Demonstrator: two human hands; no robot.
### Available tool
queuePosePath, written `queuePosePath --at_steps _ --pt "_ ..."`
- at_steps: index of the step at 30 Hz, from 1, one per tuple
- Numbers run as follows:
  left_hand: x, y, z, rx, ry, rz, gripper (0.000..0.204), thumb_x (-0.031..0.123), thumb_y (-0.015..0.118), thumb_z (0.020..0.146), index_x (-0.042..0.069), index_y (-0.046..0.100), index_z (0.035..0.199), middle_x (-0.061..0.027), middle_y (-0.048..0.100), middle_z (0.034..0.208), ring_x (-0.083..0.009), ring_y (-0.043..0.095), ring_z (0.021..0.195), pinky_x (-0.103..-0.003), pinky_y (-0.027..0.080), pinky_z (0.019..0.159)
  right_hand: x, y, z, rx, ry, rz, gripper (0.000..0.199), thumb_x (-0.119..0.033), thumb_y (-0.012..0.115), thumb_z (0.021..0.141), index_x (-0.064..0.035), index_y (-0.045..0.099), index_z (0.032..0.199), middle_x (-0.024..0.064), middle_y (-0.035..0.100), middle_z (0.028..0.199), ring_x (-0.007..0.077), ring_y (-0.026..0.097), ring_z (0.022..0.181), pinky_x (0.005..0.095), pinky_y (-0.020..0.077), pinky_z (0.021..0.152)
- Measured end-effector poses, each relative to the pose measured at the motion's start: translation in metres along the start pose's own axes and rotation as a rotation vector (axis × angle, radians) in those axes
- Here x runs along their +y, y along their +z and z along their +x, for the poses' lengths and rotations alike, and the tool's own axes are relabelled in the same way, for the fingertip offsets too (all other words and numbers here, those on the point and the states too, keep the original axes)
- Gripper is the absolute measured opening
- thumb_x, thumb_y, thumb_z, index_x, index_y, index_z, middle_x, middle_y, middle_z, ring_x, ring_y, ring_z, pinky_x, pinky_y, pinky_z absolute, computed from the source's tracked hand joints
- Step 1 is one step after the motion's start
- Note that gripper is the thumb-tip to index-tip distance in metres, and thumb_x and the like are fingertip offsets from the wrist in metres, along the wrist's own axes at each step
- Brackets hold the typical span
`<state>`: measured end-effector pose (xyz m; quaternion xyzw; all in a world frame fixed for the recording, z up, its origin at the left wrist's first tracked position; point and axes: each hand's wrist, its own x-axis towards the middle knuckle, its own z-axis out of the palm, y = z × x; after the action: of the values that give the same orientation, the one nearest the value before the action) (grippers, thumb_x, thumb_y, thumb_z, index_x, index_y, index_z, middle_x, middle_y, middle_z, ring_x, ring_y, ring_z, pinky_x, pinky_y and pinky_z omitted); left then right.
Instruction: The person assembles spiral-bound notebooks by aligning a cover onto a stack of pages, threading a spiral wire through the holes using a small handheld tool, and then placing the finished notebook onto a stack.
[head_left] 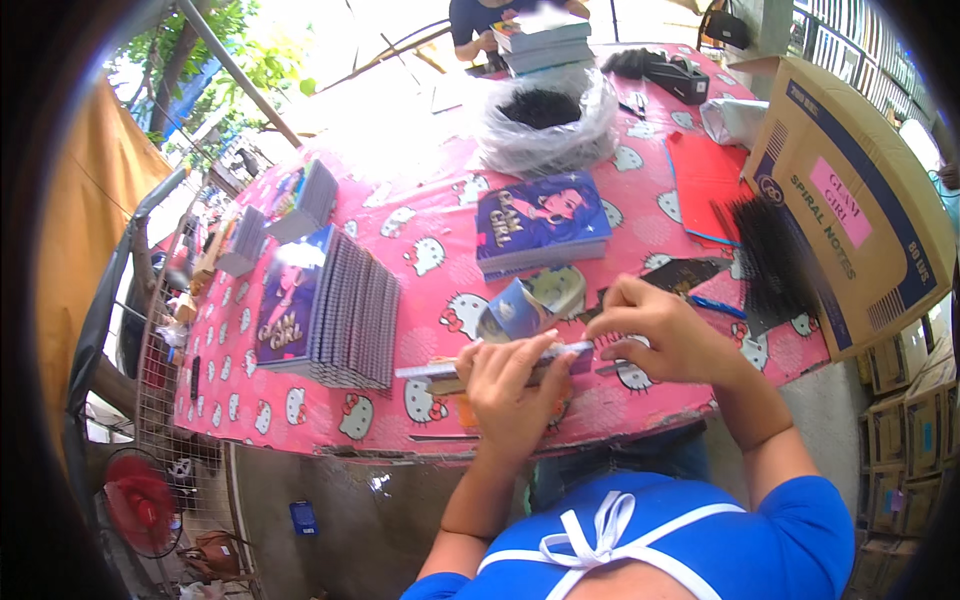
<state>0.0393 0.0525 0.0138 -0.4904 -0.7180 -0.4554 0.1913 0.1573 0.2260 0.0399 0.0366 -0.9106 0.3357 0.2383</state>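
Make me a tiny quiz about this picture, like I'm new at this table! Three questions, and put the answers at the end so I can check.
1. Which hand is nearer the box: the left hand or the right hand?
2. True or false: the tall stack stands to the left of both hands.
3. What does the left hand grip?
A. a cup
B. a notebook
C. a spoon

Key:
1. The right hand.
2. True.
3. B.
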Motion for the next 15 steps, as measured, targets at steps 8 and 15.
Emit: queuePosePath --at_steps 8,15 --pt "0.000 -0.005 -0.002 0.006 0.022 -0.040 0.024 0.012 0.081 0.069 0.009 0.062 0.084 -0.0032 0.068 0.085 -0.0174 0.060 0.074 -0.034 0.038 0.081 -0.016 0.013 -0.001 0.111 0.094 0.031 0.015 -0.014 0.067 0.081 -0.0064 0.061 0.093 0.0109 0.057 0.083 0.0300 0.060 0.072 0.0401 0.0480 0.062" --pt "-0.004 -0.005 -0.004 0.006 0.053 -0.082 0.023 0.007 0.079 0.069 0.008 0.062 0.084 -0.0036 0.069 0.087 -0.0172 0.062 0.077 -0.034 0.038 0.081 -0.016 0.020 0.000 0.137 -0.002 -0.157 0.019 -0.019 0.069 0.078 -0.0080 0.061 0.091 0.0078 0.058 0.083 0.0263 0.061 0.076 0.0368 0.0478 0.054"
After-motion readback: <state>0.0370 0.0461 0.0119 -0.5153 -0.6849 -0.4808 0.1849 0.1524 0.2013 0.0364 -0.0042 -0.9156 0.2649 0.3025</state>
